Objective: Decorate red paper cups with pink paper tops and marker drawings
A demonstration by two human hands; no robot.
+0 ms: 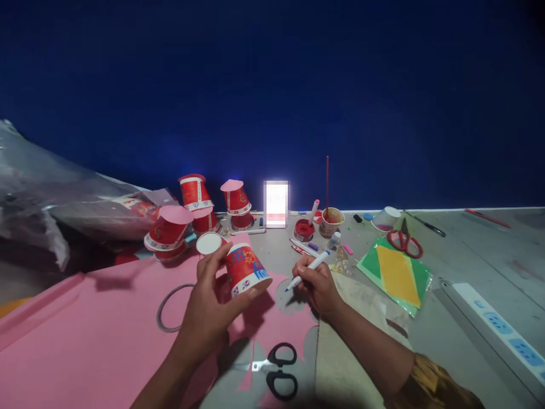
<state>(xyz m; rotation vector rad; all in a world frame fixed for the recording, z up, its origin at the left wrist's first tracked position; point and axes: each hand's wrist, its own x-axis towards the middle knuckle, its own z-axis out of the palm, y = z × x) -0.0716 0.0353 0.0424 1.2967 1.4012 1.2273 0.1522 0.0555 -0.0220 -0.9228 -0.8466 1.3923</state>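
My left hand is wrapped round a red patterned paper cup, tilted, with blue drawing on its side. Between the fingers of my right hand is a white marker; its blue tip points down and left, a short way from the cup. Pink paper with cut-out edges spreads beneath my left hand. Black-handled scissors lie below, between my forearms. Stacked red cups, several topped with pink paper cones, stand behind at the left.
Red-handled scissors lie by green and yellow sheets at the right. A power strip runs along the right side. Behind stand a red jar, a cup with a stick and a bright screen. Plastic wrapping bulges at the left.
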